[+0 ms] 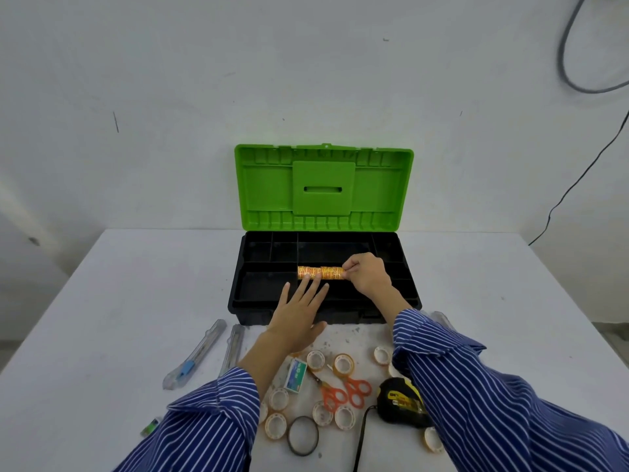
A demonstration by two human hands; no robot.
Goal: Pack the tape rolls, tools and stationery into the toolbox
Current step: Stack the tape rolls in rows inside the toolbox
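- White table [119,301] against a plain white wall [170,80]; grey cable loop [571,63] upper right, thin black wire [585,172] running down the wall to the table edge.
- Black plastic toolbox with green lid [323,189] stands open at the back centre of the table; lid upright, black compartment tray [269,253] showing.
- Yellow-orange wrapped stack of tape rolls [318,272] lies on its side in the tray's middle section. Print on the wrap is too small to read.
- Right hand [367,274] pinches the right end of the stack with curled fingers.
- Left hand [299,308] is flat, fingers straight and spread – fingertips touch the stack's near side, gripping nothing.
- Both sleeves are blue with white stripes.
- On the table in front of the box:
  - 2 clear plastic utility knives [195,356], left.
  - 1 pair of orange-handled scissors [343,390].
  - 1 black-and-yellow tape measure [401,400] – label partly hidden, not legible.
  - 1 small green-and-white box [295,375], text unreadable.
  - 1 dark thin ring [303,436].
  - About ten small clear tape rolls with white cores [343,365], scattered; some hidden by the right arm.
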